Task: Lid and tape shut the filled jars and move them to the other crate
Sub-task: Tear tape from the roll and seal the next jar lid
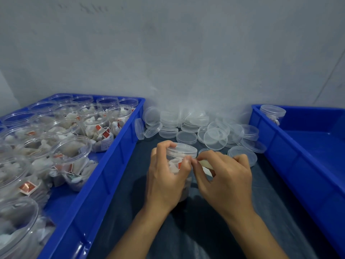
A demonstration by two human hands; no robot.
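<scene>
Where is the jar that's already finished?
In the head view, the finished jar stands alone in the far left corner of the right blue crate, on the person's right, just past the heap of loose lids.

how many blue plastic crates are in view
2. One blue plastic crate is on the left, packed with open clear jars of tea bags. The other blue crate is on the right, holding one lidded jar at its far corner. Both run past the frame.
</scene>
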